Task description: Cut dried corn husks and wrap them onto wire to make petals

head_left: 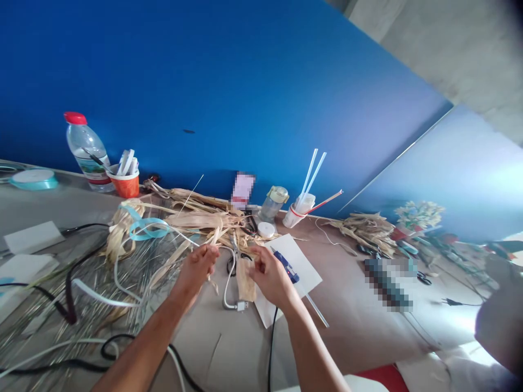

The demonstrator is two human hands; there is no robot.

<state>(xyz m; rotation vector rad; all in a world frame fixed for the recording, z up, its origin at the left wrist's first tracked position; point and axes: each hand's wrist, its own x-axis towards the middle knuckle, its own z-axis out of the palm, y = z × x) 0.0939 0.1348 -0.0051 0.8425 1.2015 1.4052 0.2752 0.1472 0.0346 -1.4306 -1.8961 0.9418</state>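
My left hand [199,268] is closed in a pinch on a narrow strip of dried corn husk [216,236], whose ends stick out above and below the fingers. To its right, my right hand [268,273] is closed, thumb and fingers together at the edge of a flat piece of corn husk [245,282] that hangs below them. Between and behind the hands lie scissors [232,265], partly hidden by the husk. A blue glue gun [286,267] rests on a white sheet [307,268] beside my right hand. A white USB cable [226,288] curves between the hands.
A heap of corn husks [196,218] lies behind my hands. Thin wires [134,277] and a light-blue ribbon [149,228] cover the left. A red-capped bottle [87,149], orange cup [126,184], jar [273,202] and white cup [295,215] stand along the blue partition. Another person [500,321] is at right.
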